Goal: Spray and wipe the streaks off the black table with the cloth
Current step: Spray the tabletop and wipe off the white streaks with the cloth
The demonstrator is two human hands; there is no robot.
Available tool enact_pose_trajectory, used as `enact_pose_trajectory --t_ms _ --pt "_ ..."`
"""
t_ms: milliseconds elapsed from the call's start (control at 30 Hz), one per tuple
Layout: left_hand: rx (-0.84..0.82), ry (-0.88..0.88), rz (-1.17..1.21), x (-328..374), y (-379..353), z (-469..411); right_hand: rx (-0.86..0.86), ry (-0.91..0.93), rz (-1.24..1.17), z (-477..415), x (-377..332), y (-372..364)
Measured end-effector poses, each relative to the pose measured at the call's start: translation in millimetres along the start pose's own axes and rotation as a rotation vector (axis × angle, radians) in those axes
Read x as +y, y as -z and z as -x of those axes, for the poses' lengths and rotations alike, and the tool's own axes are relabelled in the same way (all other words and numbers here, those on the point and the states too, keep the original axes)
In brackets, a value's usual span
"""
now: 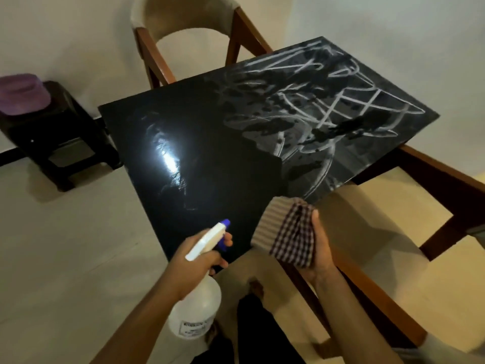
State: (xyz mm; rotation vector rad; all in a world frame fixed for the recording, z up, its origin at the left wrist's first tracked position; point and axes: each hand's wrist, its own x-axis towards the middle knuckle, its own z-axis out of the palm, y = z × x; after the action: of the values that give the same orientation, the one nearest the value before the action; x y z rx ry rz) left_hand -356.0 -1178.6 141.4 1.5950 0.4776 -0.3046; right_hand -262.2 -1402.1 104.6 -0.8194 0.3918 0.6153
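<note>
Head view: wooden chair (183, 35) behind streaked table (210, 143).

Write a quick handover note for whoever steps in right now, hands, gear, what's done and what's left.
Left hand: holds the spray bottle, nozzle toward the table.
Right hand: holds the checked cloth at the near edge, off the surface.
Black table: left part looks clean and glossy.
Left: white streaks and wet patches cover the far right part; spray more if needed, then wipe.
</note>
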Motion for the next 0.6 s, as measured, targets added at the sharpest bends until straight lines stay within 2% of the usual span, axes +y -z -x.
enact_pose_trajectory --t_ms 167,267,400,500,600 --pt "-0.071 0.070 -0.091 13 -48 -43 0.078 0.210 -0.170 -27 -59 33" --pt "-0.047 0.099 -0.274 16 -66 -67 0.056 0.312 -0.211 -39 -86 49" --pt "0.034 0.116 -0.530 25 -79 -88 0.134 0.447 -0.142 -56 -113 58" --pt "0.112 0.113 -0.525 30 -76 -93 0.276 0.557 -0.028 -73 -126 55" --pt "0.185 0.056 -0.465 34 -69 -94 0.427 0.658 0.390 -85 -125 45"
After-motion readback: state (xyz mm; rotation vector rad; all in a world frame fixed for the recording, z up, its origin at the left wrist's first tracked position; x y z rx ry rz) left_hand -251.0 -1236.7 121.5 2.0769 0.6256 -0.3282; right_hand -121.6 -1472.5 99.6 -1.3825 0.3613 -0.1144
